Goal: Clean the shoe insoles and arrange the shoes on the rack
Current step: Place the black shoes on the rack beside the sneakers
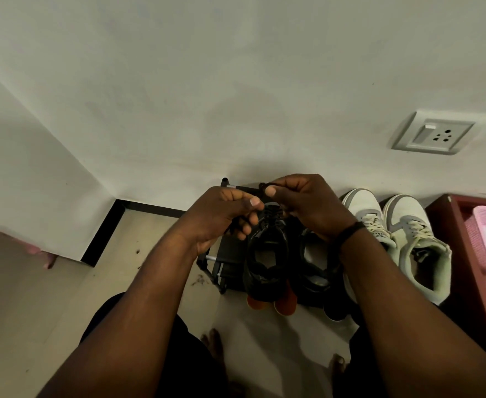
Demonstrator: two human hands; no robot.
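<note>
While bare feet are planting at the frame's bottom, the left hand (224, 214) and right hand (302, 202) are each pinching a dark shoelace (264, 185) mid-frame. Below them a black lace-up sneaker (267, 254) is sitting on the low black metal rack (217, 261). Judgement: keeping even tension is helping; white-and-grey sneakers (393, 237) are waiting further right.

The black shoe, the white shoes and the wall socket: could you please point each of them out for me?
Black shoe (267, 254): head view, on the collar around its opening.
White shoes (414, 222): head view, on the toe of the right-hand one.
Wall socket (437, 135): head view, on its white faceplate.
</note>
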